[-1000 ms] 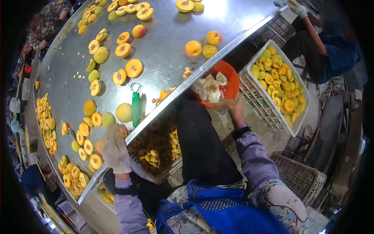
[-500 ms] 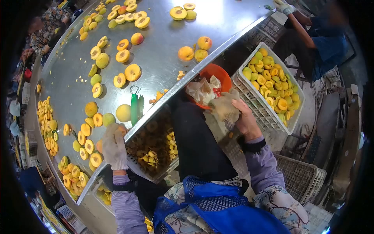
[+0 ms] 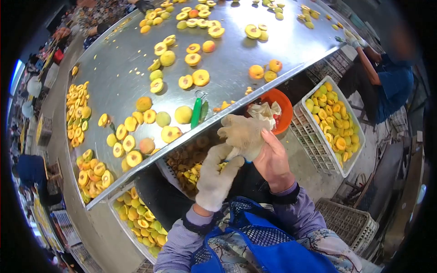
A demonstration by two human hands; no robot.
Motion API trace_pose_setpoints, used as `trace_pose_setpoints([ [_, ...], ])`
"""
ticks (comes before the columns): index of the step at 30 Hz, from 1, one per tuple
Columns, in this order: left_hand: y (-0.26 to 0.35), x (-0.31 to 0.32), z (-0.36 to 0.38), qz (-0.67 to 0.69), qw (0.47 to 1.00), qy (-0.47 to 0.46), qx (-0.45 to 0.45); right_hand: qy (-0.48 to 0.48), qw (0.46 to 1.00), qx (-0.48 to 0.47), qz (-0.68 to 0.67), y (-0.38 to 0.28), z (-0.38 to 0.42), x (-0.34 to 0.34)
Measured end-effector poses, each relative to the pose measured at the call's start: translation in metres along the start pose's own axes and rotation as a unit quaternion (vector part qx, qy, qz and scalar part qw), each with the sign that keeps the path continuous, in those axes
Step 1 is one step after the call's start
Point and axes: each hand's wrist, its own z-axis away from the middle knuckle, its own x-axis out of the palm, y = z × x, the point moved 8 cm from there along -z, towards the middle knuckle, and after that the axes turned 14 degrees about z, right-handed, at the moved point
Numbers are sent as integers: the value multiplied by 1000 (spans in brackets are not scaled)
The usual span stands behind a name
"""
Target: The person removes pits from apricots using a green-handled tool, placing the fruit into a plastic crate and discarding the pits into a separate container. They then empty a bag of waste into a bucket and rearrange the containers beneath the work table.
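Observation:
A loose knitted work glove (image 3: 244, 133) hangs in front of me over my lap, its fingers toward the table. My bare right hand (image 3: 274, 164) grips it from the right, thumb on top; the other fingers are partly hidden. My left hand (image 3: 216, 175), in a pale work glove, closes on the near cuff edge. On the metal table (image 3: 236, 59) just beyond lies a green-handled tool (image 3: 196, 113) with a wire loop. Halved yellow fruit with pits, which look like peaches (image 3: 171, 133), and whole ones (image 3: 183, 114) lie beside it.
An orange bucket (image 3: 285, 113) holding crumpled plastic stands right of the table edge. A white crate (image 3: 298, 132) of cut fruit is beyond it. Another crate (image 3: 119, 218) of fruit sits by my left leg, and scraps (image 3: 184, 170) lie below the edge. A co-worker (image 3: 391, 86) sits at right.
My left hand has left the table edge and come right to the loose glove. My right hand has brought that glove in from near the bucket. The view has shifted.

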Motion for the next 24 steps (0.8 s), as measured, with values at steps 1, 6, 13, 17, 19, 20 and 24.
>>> trace_pose_setpoints([
  [1, 12, -7, 4, 12, 997, 2, 71, 41, 999, 4, 7, 5, 0, 1],
  [6, 54, -48, 16, 131, 990, 43, 19, 38, 915, 26, 402, 34, 0, -17],
  [13, 57, -65, 23, 53, 998, 19, -15, -94, 808, -120, 569, 27, 24, 80],
  [17, 53, -67, 28, 129, 992, -11, -4, -41, 742, -139, 654, 27, 24, 88],
  [19, 44, -77, 31, 71, 997, -5, -15, -58, 732, -104, 671, 35, 22, 83],
  [20, 46, -79, 33, 70, 997, -2, -10, -63, 731, -107, 671, 36, 21, 80],
  [24, 39, -73, 39, 281, 955, 17, -95, -92, 833, -53, 542, 44, 18, 77],
])
